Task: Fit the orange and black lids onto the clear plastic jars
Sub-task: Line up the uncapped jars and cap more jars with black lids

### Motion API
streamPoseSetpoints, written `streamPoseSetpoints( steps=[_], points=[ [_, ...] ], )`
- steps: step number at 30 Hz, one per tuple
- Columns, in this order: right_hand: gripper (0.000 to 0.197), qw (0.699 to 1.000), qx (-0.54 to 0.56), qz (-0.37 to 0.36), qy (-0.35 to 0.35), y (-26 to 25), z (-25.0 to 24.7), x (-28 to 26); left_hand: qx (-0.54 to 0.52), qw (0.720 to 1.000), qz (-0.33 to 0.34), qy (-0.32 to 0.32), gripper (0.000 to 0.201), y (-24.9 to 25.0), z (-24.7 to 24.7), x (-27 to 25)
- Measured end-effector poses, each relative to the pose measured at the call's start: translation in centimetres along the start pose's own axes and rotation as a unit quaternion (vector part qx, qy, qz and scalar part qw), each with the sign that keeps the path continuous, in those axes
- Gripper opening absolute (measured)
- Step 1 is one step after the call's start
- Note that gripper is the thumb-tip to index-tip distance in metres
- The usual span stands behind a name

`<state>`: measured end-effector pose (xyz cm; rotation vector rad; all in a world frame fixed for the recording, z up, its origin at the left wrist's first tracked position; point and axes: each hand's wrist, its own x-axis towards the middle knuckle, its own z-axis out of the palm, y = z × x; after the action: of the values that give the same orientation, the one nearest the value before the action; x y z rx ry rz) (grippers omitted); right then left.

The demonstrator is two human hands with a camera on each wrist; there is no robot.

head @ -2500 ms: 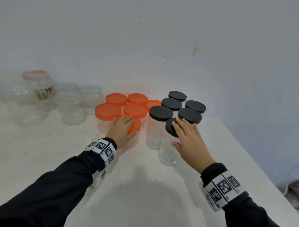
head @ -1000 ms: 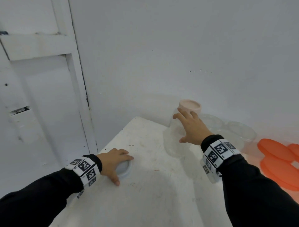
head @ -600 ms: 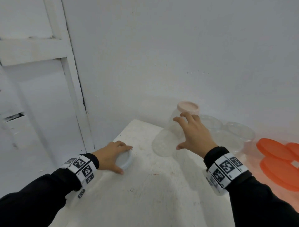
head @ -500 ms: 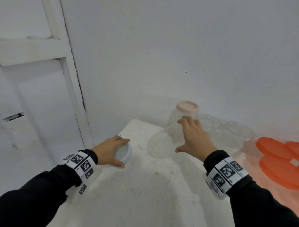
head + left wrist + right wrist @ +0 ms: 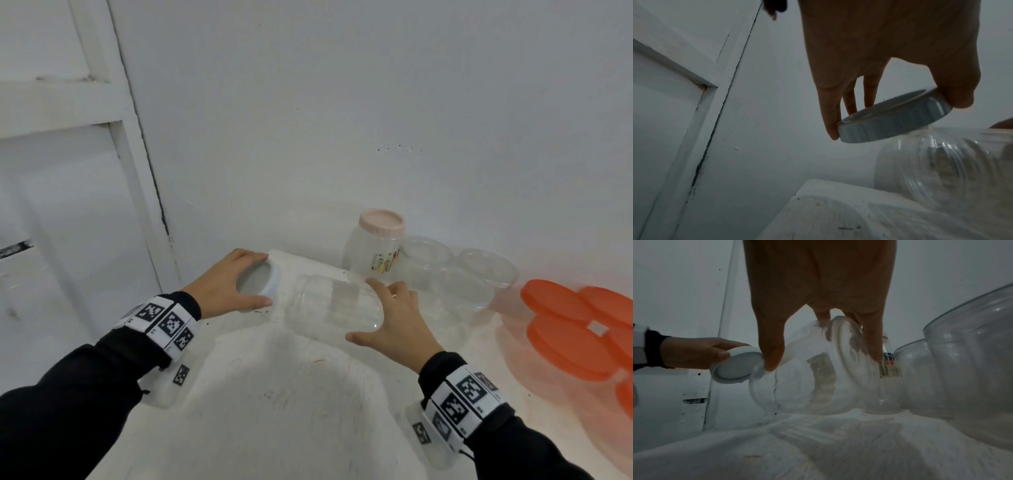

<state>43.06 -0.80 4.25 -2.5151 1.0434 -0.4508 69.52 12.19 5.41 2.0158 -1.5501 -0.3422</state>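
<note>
Clear plastic jar (image 5: 334, 310) is held tilted above the table (image 5: 291, 404) by the right hand (image 5: 394, 325), fingers curled round it; a white lid (image 5: 260, 281) is gripped by the left hand (image 5: 222, 287) beside its mouth; orange lids (image 5: 568, 329) are seen at right.

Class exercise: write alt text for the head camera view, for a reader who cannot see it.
Over a white table, the person's left hand holds a white lid beside the mouth of a clear jar, tipped on its side in the right hand. Behind stand a pink-lidded jar and open clear jars; orange lids sit at right.
</note>
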Motion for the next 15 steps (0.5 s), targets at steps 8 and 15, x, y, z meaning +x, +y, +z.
streamPoseSetpoints(
  steps=[8, 15],
  points=[
    [0.078, 0.997, 0.043, 0.060, -0.001, -0.9, 0.9, -0.7, -0.036, 0.996, 0.052, 0.057, 0.087, 1.8, -0.5, 0.3],
    [0.066, 0.959, 0.250, 0.135, -0.023, -0.4, 2.8, -1.1, -0.075, 0.991, 0.083, 0.069, 0.085, 4.0, -0.4, 0.9]
  ],
)
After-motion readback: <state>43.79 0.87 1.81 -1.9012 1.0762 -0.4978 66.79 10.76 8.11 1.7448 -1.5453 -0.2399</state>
